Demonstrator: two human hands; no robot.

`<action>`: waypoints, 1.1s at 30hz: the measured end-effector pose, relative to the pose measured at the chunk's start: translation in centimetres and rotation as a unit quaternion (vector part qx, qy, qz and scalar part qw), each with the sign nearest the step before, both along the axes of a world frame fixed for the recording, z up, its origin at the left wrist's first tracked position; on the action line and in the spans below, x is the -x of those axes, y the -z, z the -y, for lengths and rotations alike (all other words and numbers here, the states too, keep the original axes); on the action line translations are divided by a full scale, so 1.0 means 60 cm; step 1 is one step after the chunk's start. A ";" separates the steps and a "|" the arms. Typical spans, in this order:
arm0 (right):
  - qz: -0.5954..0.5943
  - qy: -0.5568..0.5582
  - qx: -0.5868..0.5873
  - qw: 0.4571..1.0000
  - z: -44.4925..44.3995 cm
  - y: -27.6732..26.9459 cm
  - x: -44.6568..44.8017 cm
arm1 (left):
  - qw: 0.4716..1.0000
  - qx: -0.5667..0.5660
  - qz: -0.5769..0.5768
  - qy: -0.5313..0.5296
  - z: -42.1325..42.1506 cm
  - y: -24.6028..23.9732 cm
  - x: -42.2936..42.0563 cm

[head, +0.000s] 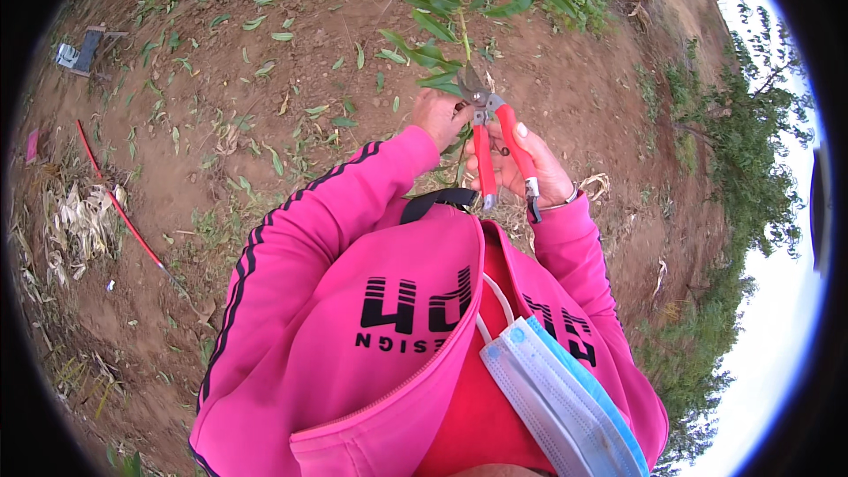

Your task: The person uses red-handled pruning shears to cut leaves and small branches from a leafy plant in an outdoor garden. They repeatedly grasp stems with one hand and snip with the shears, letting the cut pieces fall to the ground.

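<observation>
My right hand [546,162] holds a pair of bypass pruning shears [487,162] with red grips, blades pointing away from me. The handles stand apart, and a coiled spring shows between them. At the blades is the thin green-brown stem [463,16] of a leafy shoot with long narrow leaves [434,26]. My left hand [434,112] is closed around the lower part of this shoot, just left of the shears' pivot. Its fingers are partly hidden, and leaves hang below it. Whether the blades touch the stem, I cannot tell.
A long tool with a red handle [126,215] lies on the bare soil [318,10] at left, near dry husks [89,222]. Farther off stands a small stool [88,53]. Cut leaves [275,159] litter the ground. A face mask [546,384] hangs at my chest.
</observation>
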State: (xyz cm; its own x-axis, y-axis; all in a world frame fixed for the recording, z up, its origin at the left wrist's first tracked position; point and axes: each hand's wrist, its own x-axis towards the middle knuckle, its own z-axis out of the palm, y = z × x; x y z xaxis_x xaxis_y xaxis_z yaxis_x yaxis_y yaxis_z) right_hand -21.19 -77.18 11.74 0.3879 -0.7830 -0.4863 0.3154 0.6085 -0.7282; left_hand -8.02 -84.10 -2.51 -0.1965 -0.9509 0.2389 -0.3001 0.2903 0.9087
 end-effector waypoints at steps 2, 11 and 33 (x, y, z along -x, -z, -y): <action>-0.012 -0.005 0.018 1.000 0.003 0.000 -0.002 | 1.000 0.015 -0.008 -0.004 0.000 -0.001 -0.004; -0.096 -0.011 0.046 0.994 0.013 0.011 -0.007 | 0.995 0.088 0.006 -0.040 0.003 0.000 -0.014; -0.096 -0.022 0.040 0.994 0.047 0.017 -0.032 | 0.991 0.097 0.079 -0.047 0.003 0.008 -0.034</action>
